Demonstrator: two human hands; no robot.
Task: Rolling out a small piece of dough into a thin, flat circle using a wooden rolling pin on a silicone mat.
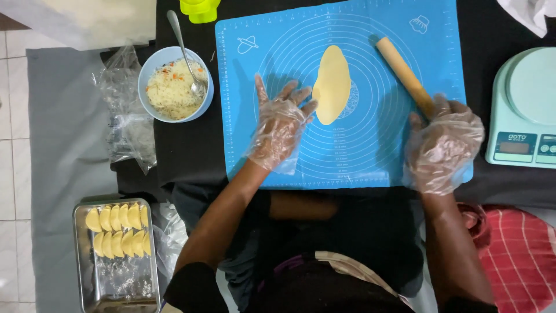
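Note:
A thin oval sheet of yellow dough (332, 84) lies in the middle of a blue silicone baking mat (405, 150) printed with circles. My left hand (281, 124), in a clear plastic glove, rests flat on the mat with fingers spread, fingertips just touching the dough's left edge. My right hand (443, 142), also gloved, grips the near end of a wooden rolling pin (402, 69), which lies slanted on the mat to the right of the dough, apart from it.
A blue bowl (152, 64) of rice-like filling with a spoon (184, 46) sits left of the mat. A metal tray (116, 284) holds several folded yellow dumplings at lower left. A mint kitchen scale (524, 104) stands at right, a yellow-green cutter (200, 8) at top.

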